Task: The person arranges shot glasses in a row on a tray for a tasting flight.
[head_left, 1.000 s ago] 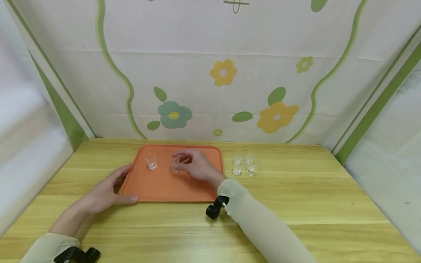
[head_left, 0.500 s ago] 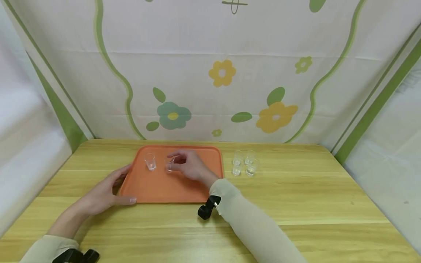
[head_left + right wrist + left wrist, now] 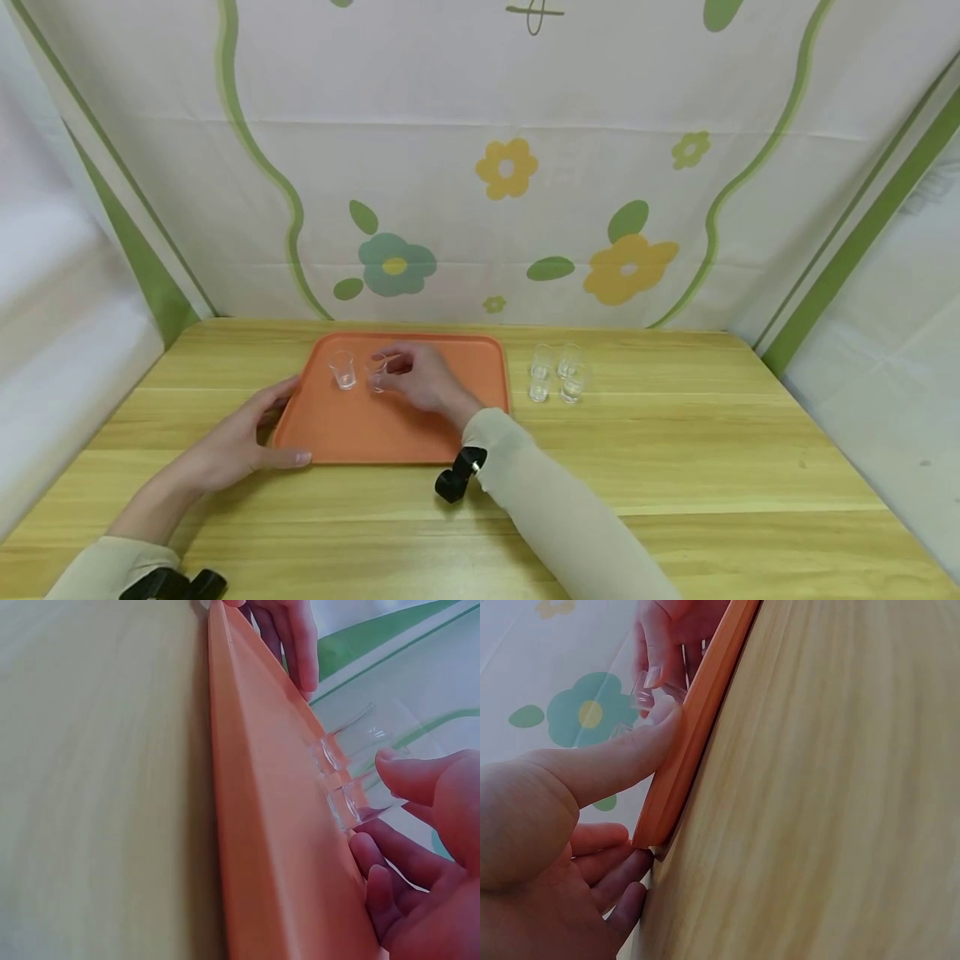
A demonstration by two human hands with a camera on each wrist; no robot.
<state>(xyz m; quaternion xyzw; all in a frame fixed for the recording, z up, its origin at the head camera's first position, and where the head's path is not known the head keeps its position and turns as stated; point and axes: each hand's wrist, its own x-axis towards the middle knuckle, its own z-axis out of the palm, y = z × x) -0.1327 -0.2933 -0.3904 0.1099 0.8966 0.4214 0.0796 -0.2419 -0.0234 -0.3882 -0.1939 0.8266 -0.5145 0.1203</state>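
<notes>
On the left of the orange tray (image 3: 390, 433) stands a small clear shot glass (image 3: 344, 372). Just to its right, my right hand (image 3: 423, 382) pinches a second shot glass (image 3: 346, 805) between thumb and fingers, upright with its base at the tray's surface. In the right wrist view the two glasses stand side by side with a narrow gap. My left hand (image 3: 228, 442) holds the tray's near left corner, thumb (image 3: 630, 756) along the front rim and the other fingers against the left side.
Several more clear shot glasses (image 3: 572, 385) stand in a close group on the wooden table (image 3: 600, 483), right of the tray. A white cloth with printed flowers (image 3: 507, 168) rises behind the table's far edge, and cloth walls stand at both sides.
My right hand has moved the held shot glass left across the tray, closer to the standing glass. My left hand stays at the tray's corner.
</notes>
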